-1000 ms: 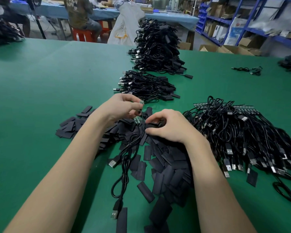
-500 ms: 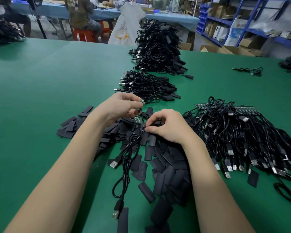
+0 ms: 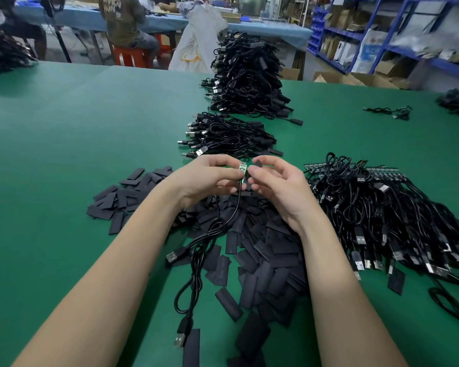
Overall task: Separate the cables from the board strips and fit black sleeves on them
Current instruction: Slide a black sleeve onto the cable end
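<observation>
Now both hands are lifted a little above the table (image 3: pixel 64 154), meeting in the middle. The left hand (image 3: pixel 210 178) pinches the small green board (image 3: pixel 243 167) at the end of one cable (image 3: pixel 196 260), and I think it holds it upright so that the free end points to the other hand. The right hand (image 3: pixel 273 181) pinches a flat black sleeve (image 3: pixel 258 163) between thumb and forefinger, just beside the board. It seems the sleeve is about to be slipped over the board, but it is not on yet.

The cable hangs down from the left hand and lies in loose loops on the table. It is thin, round and glossy, with metal plugs at the ends. Under the hands is a heap of sleeves (image 3: pixel 263 255), matt, flat and rectangular, probably kept near so the right hand can take one quickly. To the right lies a tangle of cables on strips (image 3: pixel 382 207), not yet separated. Farther away are two piles of cables (image 3: pixel 228 136), which I judge are finished, since dark sleeves show on their ends.
</observation>
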`<state>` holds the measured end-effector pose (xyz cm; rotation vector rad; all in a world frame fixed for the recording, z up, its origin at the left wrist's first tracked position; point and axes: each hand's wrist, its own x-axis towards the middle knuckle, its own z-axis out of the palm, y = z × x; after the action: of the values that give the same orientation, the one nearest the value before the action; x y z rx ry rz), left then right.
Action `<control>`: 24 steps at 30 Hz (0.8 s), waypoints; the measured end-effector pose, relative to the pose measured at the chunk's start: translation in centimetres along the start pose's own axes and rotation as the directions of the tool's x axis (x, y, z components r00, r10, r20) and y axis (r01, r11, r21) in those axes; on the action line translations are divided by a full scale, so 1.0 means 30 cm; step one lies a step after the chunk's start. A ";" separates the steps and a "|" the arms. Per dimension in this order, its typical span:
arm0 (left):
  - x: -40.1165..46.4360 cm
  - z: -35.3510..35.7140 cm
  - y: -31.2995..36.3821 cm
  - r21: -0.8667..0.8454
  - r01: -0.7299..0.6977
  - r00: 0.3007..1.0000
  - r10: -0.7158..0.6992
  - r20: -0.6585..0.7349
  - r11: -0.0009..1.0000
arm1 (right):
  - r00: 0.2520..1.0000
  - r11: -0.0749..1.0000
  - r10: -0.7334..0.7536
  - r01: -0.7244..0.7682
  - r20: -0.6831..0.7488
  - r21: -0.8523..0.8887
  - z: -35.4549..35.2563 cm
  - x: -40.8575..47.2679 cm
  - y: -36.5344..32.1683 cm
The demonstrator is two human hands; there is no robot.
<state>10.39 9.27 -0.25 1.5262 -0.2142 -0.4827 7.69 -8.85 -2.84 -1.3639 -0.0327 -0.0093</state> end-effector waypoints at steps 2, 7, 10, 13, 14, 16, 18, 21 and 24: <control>0.000 0.000 -0.003 -0.030 0.002 1.000 -0.002 -0.003 1.000 | 0.999 1.000 -0.015 0.015 0.031 0.003 -0.001 -0.006 0.001; 0.006 0.000 -0.013 -0.019 0.023 0.999 -0.024 -0.027 1.000 | 1.000 0.999 -0.027 0.027 -0.001 -0.025 0.011 -0.011 0.004; 0.010 -0.001 -0.019 0.002 0.035 0.998 -0.035 -0.045 0.999 | 0.999 0.996 -0.032 0.029 -0.038 -0.084 0.007 -0.007 0.009; 0.015 -0.005 -0.026 0.023 0.044 0.997 -0.042 -0.066 0.999 | 0.998 0.993 -0.011 0.004 -0.061 -0.114 0.004 -0.002 0.021; 0.016 -0.006 -0.028 0.027 0.044 0.997 -0.042 -0.066 0.999 | 0.998 0.992 -0.007 -0.001 -0.065 -0.123 0.003 0.000 0.025; 0.016 -0.008 -0.028 0.031 0.041 0.997 -0.039 -0.065 0.999 | 0.997 0.990 -0.003 -0.008 -0.075 -0.138 -0.001 0.003 0.030; 0.016 -0.010 -0.028 0.025 0.040 0.997 -0.039 -0.065 0.999 | 0.996 0.990 0.009 -0.021 -0.088 -0.140 -0.006 0.007 0.034; 0.015 -0.011 -0.025 0.026 0.041 0.998 -0.040 -0.056 0.999 | 0.992 0.991 0.033 -0.048 -0.121 -0.124 -0.011 0.010 0.037; 0.014 -0.006 -0.022 0.012 0.044 0.998 -0.043 -0.052 0.999 | 0.990 0.996 0.049 -0.058 -0.130 -0.066 -0.007 0.006 0.029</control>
<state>10.74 9.28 -0.98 1.5571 -0.1444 -0.4760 7.89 -8.88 -3.72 -1.4310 0.1131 -0.0535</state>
